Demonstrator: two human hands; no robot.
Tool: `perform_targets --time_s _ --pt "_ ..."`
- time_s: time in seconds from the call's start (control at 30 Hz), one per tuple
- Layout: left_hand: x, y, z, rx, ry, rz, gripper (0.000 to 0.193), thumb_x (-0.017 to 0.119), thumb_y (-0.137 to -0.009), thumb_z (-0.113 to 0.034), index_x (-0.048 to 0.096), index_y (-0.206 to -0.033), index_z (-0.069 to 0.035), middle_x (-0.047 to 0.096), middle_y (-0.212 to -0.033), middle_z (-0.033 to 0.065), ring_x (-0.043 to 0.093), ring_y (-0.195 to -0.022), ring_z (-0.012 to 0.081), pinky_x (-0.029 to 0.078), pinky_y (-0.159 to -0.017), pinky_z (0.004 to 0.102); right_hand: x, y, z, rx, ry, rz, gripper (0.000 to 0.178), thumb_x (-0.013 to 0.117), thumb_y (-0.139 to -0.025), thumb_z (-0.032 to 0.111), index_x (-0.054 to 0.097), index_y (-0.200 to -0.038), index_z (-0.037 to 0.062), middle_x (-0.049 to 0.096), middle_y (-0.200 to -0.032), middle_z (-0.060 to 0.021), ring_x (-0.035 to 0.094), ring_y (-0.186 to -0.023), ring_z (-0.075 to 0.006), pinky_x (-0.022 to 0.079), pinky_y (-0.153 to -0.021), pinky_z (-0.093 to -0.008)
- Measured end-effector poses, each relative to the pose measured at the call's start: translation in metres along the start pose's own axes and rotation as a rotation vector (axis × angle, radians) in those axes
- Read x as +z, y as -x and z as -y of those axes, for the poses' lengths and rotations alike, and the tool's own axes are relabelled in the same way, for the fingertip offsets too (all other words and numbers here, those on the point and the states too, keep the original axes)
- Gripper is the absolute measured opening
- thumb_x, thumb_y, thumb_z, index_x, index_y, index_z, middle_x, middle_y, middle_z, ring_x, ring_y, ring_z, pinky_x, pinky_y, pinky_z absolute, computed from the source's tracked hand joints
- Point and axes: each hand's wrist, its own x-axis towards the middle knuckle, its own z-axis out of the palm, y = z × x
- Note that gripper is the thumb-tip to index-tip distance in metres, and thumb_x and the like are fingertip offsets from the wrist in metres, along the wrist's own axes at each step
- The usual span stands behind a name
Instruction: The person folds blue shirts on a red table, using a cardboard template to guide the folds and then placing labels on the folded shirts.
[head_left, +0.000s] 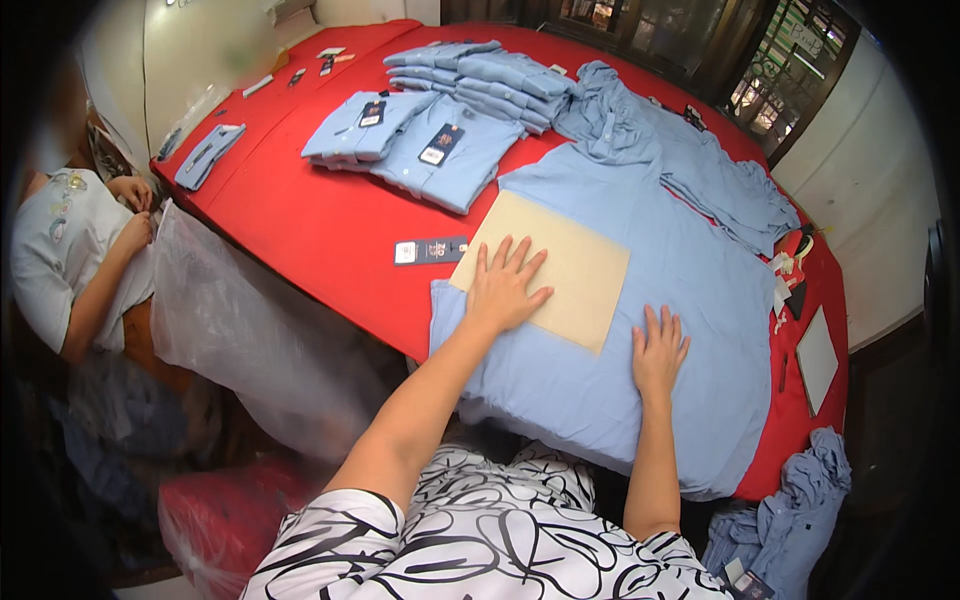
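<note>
A light blue shirt (560,390) lies spread over the near part of the table, its lower edge hanging at the front. On it rests a flat cream rectangular board (585,265). My left hand (507,285) presses flat on the board's left part with the fingers spread. To the right of the board, my right hand (658,352) lies flat on the shirt, fingers a little apart. Neither hand grips anything. A dark hang tag (430,251) with a white label lies on the red cloth, just left of the board.
Folded blue shirts (440,150) stand in stacks on the red-covered table (270,190). Crumpled blue shirts (720,170) lie at the far right, another (790,520) at the lower right. A co-worker (85,260) stands at left near a clear plastic bag (230,320).
</note>
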Motion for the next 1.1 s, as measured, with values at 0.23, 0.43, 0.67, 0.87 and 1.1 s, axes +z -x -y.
perform_targets --time_s 0.23,0.43,0.67,0.87,1.1 --pt "0.001 0.000 -0.001 -0.020 0.016 0.030 0.063 0.046 -0.092 -0.058 0.040 -0.147 -0.028 0.031 -0.156 0.0050 0.022 -0.145 0.0286 0.010 -0.117 0.0562 -0.001 0.001 0.001 0.016 -0.015 0.010 0.045 0.053 -0.096 0.034 0.052 -0.138 0.0188 0.039 -0.150 -0.0105 0.028 -0.142 -0.0316 0.015 -0.115 -0.0577" --pt "0.000 -0.008 -0.002 -0.045 0.050 0.070 0.067 0.050 -0.088 -0.062 0.044 -0.145 -0.027 0.033 -0.155 0.0041 0.023 -0.145 0.0281 0.009 -0.117 0.0566 -0.003 -0.002 0.002 0.023 -0.009 0.015 0.046 0.053 -0.096 0.034 0.050 -0.139 0.0188 0.038 -0.150 -0.0106 0.027 -0.142 -0.0320 0.014 -0.115 -0.0579" --pt "-0.006 -0.007 0.002 0.008 0.070 0.027 0.065 0.052 -0.087 -0.060 0.048 -0.142 -0.025 0.038 -0.152 0.0065 0.028 -0.142 0.0304 0.013 -0.115 0.0589 -0.003 -0.001 0.000 0.008 -0.006 0.022 0.046 0.052 -0.096 0.033 0.049 -0.139 0.0176 0.039 -0.149 -0.0106 0.027 -0.142 -0.0332 0.014 -0.115 -0.0586" --pt "-0.005 -0.003 0.000 0.003 0.068 -0.015 0.065 0.054 -0.087 -0.059 0.049 -0.141 -0.025 0.039 -0.151 0.0060 0.029 -0.142 0.0300 0.014 -0.115 0.0583 -0.001 0.003 0.000 0.001 -0.015 0.007 0.045 0.053 -0.096 0.033 0.050 -0.138 0.0166 0.039 -0.149 -0.0109 0.027 -0.142 -0.0327 0.014 -0.115 -0.0586" --pt "-0.007 -0.009 0.004 0.001 0.079 0.031 0.073 0.056 -0.084 -0.061 0.047 -0.142 -0.018 0.040 -0.151 0.0049 0.031 -0.141 0.0279 0.014 -0.116 0.0563 -0.019 -0.012 -0.002 0.049 -0.120 0.085 0.041 0.062 -0.091 0.030 0.058 -0.128 0.0138 0.048 -0.140 -0.0102 0.037 -0.134 -0.0309 0.021 -0.112 -0.0565"
